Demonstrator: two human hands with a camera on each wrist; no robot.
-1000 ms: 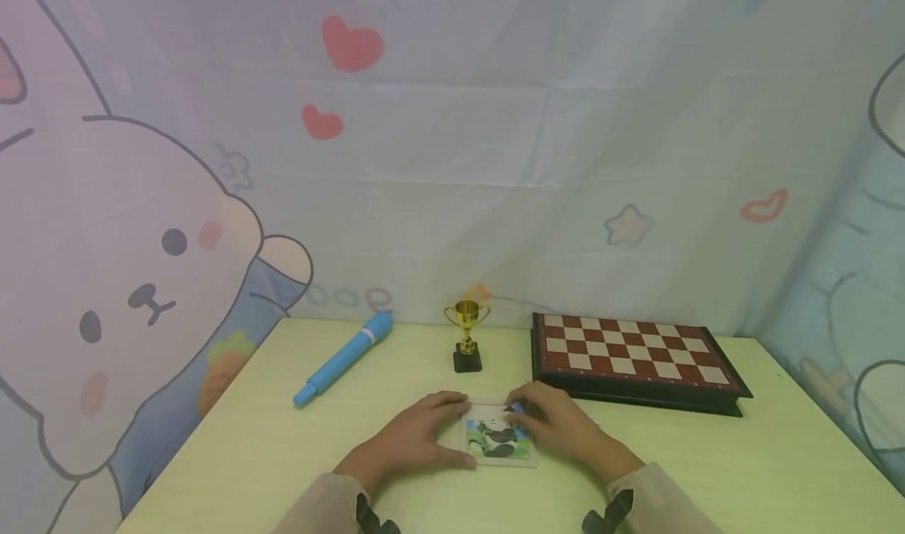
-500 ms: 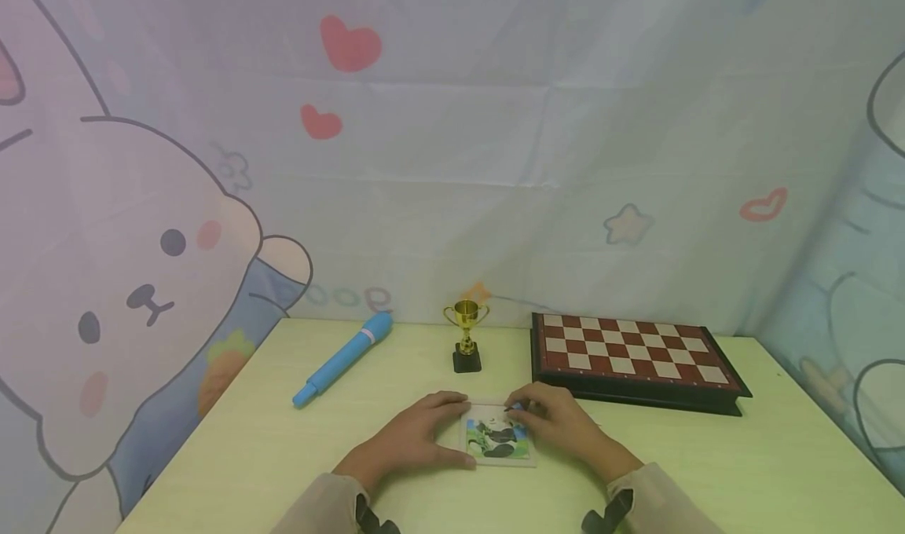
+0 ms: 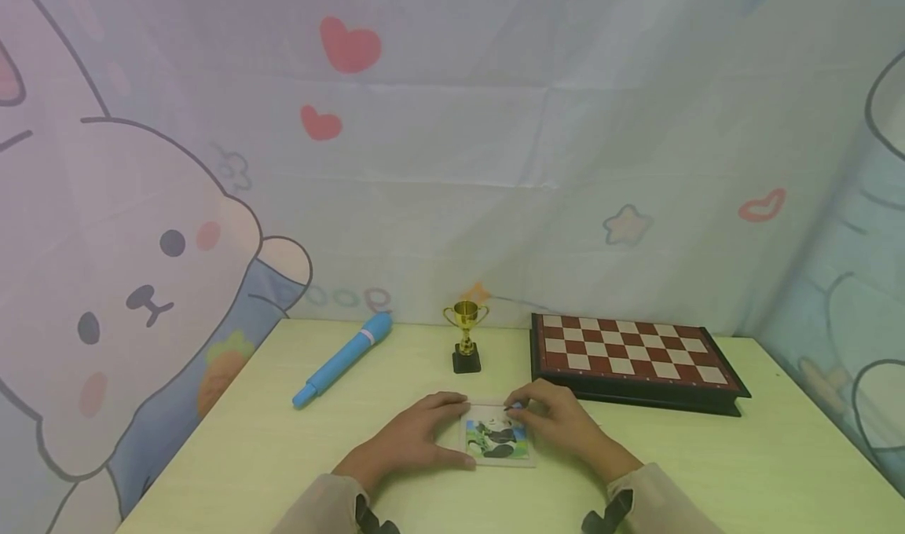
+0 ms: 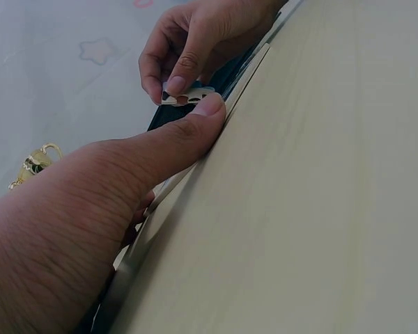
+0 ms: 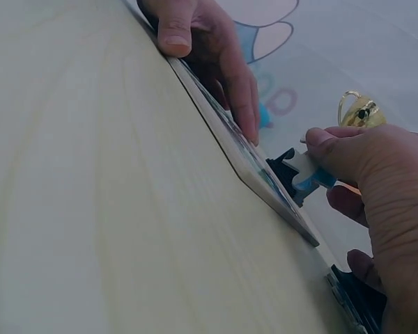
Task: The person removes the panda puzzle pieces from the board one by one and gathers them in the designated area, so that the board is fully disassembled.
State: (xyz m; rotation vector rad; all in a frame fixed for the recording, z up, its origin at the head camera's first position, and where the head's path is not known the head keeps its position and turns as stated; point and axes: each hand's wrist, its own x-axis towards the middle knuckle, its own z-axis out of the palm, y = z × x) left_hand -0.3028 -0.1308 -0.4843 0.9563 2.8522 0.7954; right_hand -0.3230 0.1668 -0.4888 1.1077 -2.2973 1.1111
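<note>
A small picture puzzle in a flat tray (image 3: 498, 442) lies on the pale green table (image 3: 283, 455) near the front edge. My left hand (image 3: 452, 432) holds the tray's left side, thumb on the near edge (image 4: 203, 110) and fingers on the far edge. My right hand (image 3: 521, 413) pinches a small puzzle piece (image 3: 515, 408) between thumb and forefinger over the tray's far right corner. In the right wrist view the piece (image 5: 306, 174), blue and white, stands just above the tray (image 5: 244, 153). The left wrist view shows the same piece (image 4: 188, 94) under the right fingers.
A blue marker (image 3: 342, 359) lies at the back left. A small gold trophy (image 3: 467, 336) stands behind the tray. A closed red-and-white chessboard (image 3: 629, 353) sits at the back right. A cartoon-printed cloth (image 3: 452, 165) hangs behind and beside the table.
</note>
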